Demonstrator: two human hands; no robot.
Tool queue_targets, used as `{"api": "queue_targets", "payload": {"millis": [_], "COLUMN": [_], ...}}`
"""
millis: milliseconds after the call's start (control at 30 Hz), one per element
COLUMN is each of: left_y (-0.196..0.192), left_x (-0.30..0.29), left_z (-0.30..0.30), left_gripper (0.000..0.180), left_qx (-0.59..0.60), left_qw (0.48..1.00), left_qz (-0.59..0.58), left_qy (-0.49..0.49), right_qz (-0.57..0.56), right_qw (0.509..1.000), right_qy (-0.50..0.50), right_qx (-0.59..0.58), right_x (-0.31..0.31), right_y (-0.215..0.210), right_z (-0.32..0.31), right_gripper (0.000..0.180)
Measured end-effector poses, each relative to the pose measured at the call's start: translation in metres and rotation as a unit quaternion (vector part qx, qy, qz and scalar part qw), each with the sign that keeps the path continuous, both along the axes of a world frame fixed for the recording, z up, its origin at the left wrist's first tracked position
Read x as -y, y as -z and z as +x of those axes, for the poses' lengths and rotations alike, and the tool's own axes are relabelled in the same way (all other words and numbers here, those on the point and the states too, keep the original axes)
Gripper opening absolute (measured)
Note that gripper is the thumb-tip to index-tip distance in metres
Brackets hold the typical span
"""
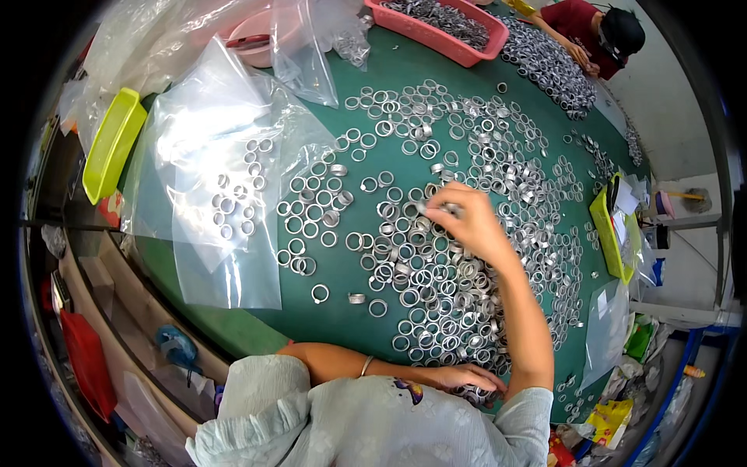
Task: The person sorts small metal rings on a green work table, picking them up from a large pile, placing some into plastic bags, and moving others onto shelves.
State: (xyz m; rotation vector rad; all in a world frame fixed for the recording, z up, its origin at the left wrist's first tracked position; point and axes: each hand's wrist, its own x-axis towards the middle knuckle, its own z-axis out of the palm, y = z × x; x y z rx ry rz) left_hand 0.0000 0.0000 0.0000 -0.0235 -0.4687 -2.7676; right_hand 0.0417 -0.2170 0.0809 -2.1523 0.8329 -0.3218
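Observation:
Many small silver metal rings [424, 276], each with a little tab or nub, lie heaped and scattered on the green tabletop [342, 342]. Over the middle of the heap, my right hand [467, 222] pinches a metal ring [422, 208] between thumb and fingers; another ring seems to show by the curled fingers. My left hand [471, 377] lies low on the heap near the table's front edge, fingers stretched over rings beneath it. What is under its palm is hidden. A smaller loose group of rings [310, 212] lies left of the heap.
Clear plastic bags [226, 268] cover the left side, some rings on them. A yellow-green tray [114, 148] stands far left, another yellow-green basket [611, 233] right. A pink basket [498, 43] of metal parts is at the back. A co-worker [576, 31] handles a dense pile at far right.

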Motion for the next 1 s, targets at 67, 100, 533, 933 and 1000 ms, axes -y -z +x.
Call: {"api": "queue_targets", "payload": {"millis": [67, 100, 533, 933, 1000], "left_y": [-0.014, -0.004, -0.013, -0.049, -0.058], "left_x": [0.000, 0.001, -0.004, -0.032, -0.033], "left_z": [0.001, 0.030, 0.016, 0.092, 0.099], "left_gripper": [0.037, 0.037, 0.031, 0.034, 0.031], "left_qx": [0.014, 0.050, 0.053, 0.042, 0.069], "left_qw": [1.000, 0.998, 0.998, 0.858, 0.831], "left_qz": [0.025, 0.045, 0.011, 0.192, 0.203], "left_qy": [-0.011, 0.004, -0.041, -0.474, -0.513], "right_qz": [0.236, 0.364, 0.533, 0.092, -0.125], "right_qw": [0.965, 0.907, 0.600, 0.803, 0.850], "right_qy": [0.054, 0.091, 0.186, 0.387, 0.421], "right_qx": [0.098, 0.189, 0.567, 0.443, 0.292], "right_x": [-0.009, -0.015, -0.116, -0.214, -0.225], "right_y": [-0.018, -0.014, -0.009, -0.019, -0.003], "right_z": [-0.021, -0.016, -0.121, -0.038, -0.019], "right_gripper": [0.013, 0.013, 0.029, 0.032, 0.029]}}
